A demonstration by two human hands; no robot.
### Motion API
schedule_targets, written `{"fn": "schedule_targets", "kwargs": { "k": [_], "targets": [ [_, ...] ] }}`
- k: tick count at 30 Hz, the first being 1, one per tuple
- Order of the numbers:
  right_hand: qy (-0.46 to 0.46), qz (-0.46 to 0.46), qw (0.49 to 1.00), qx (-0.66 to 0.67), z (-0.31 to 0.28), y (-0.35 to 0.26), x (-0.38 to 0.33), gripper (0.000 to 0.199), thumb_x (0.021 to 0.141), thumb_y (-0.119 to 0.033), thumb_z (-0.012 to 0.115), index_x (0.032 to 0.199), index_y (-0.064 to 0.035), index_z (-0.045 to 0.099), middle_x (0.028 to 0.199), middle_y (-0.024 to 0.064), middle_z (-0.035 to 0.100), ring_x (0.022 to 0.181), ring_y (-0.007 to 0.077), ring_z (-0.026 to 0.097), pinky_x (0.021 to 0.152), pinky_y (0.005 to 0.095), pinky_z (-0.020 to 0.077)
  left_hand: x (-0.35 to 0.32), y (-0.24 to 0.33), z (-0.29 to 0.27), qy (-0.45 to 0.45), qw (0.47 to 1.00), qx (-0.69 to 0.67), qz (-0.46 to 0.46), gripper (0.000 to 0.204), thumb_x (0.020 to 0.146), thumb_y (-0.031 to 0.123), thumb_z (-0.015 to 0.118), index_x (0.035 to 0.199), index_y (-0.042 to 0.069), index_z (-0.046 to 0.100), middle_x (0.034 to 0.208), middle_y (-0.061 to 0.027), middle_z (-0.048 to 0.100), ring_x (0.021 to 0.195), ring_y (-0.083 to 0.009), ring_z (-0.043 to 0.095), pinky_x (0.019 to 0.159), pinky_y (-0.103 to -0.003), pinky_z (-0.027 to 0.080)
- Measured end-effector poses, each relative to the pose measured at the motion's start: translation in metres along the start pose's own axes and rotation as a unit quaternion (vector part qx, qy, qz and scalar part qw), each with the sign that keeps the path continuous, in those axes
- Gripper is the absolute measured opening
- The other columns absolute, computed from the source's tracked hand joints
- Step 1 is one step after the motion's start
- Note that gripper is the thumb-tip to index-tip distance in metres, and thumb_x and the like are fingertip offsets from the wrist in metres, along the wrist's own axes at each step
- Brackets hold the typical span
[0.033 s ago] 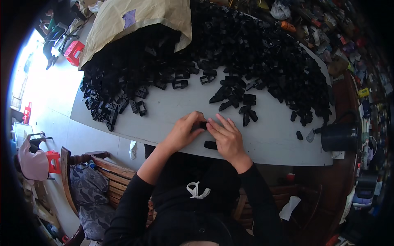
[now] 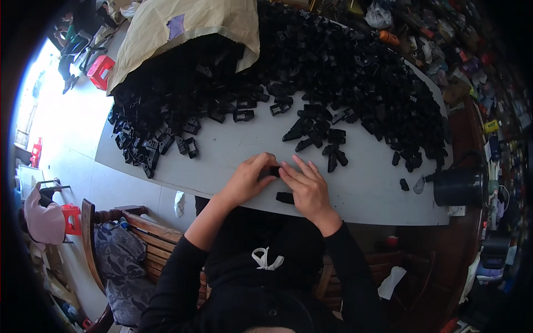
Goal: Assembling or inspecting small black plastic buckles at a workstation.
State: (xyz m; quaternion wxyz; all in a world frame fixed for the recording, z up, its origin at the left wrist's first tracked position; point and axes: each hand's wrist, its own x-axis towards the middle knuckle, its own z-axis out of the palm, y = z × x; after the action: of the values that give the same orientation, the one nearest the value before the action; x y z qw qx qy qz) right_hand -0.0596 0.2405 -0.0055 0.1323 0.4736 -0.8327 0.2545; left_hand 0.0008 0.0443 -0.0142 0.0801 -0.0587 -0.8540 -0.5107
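Observation:
My left hand [image 2: 251,178] is closed, pinching a small black plastic part [image 2: 274,171] between thumb and fingers over the near part of the grey table [image 2: 222,147]. At the part's right end, the fingertips of my right hand [image 2: 306,188] press against it, the other fingers stretched forward. Most of the part's shape is hidden by the fingers. A second black plastic piece [image 2: 285,197] lies by the table's near edge, partly under my right hand. Beyond my hands sits a loose cluster of black plastic parts [image 2: 315,127].
A large heap of similar black parts [image 2: 355,72] spreads over the far table. At the far left, a beige sack [image 2: 144,41] opens onto it. A black cylindrical object [image 2: 458,186] stands at the right edge. Left are a wooden bench [image 2: 158,236] and a red stool [image 2: 100,72].

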Motion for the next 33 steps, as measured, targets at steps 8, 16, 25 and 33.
{"fn": "schedule_targets", "kwargs": {
  "k": [8,16,25,33],
  "targets": [
    [0.052,0.145,0.988,-0.006,0.003,0.030,0.031,0.029,0.081,0.004,0.062,0.108,-0.0023,0.068,0.103,0.0122,0.067,0.098,0.0305,0.065,0.079,0.0359,0.0532,0.083,0.000,-0.011,0.118,0.984,0.135,0.004,0.025,0.082,0.005,0.068,0.106,0.006,0.060,0.097,-0.0126,0.061,0.081,-0.0275,0.065,0.068,-0.037,0.053],
    [0.066,0.225,0.967,0.096,0.004,0.032,0.016,0.027,0.082,0.000,0.067,0.109,-0.0006,0.066,0.098,0.0113,0.063,0.071,0.0236,0.063,0.064,0.0309,0.0514,0.099,-0.019,-0.002,0.071,0.945,0.314,-0.063,0.020,0.085,0.021,0.066,0.096,0.007,0.058,0.095,-0.0121,0.061,0.081,-0.0322,0.065,0.065,-0.043,0.053],
    [0.052,0.185,0.943,0.272,-0.001,0.008,0.033,0.034,0.077,0.005,0.069,0.110,-0.0049,0.068,0.095,0.0081,0.064,0.072,0.0182,0.061,0.062,0.0288,0.0507,0.024,-0.004,-0.006,0.037,0.998,0.047,0.011,0.043,0.073,0.001,0.073,0.109,0.006,0.050,0.098,-0.0139,0.061,0.092,-0.0338,0.061,0.080,-0.040,0.051],
    [0.018,0.005,0.995,0.095,0.009,0.004,0.035,0.029,0.073,0.001,0.071,0.100,-0.0065,0.073,0.092,0.0057,0.065,0.084,0.0240,0.062,0.069,0.0338,0.0518,0.021,0.000,0.003,0.024,0.999,0.028,0.005,0.053,0.071,-0.004,0.073,0.117,0.004,0.049,0.106,-0.0154,0.060,0.101,-0.0328,0.062,0.086,-0.038,0.053]
  ]
}}
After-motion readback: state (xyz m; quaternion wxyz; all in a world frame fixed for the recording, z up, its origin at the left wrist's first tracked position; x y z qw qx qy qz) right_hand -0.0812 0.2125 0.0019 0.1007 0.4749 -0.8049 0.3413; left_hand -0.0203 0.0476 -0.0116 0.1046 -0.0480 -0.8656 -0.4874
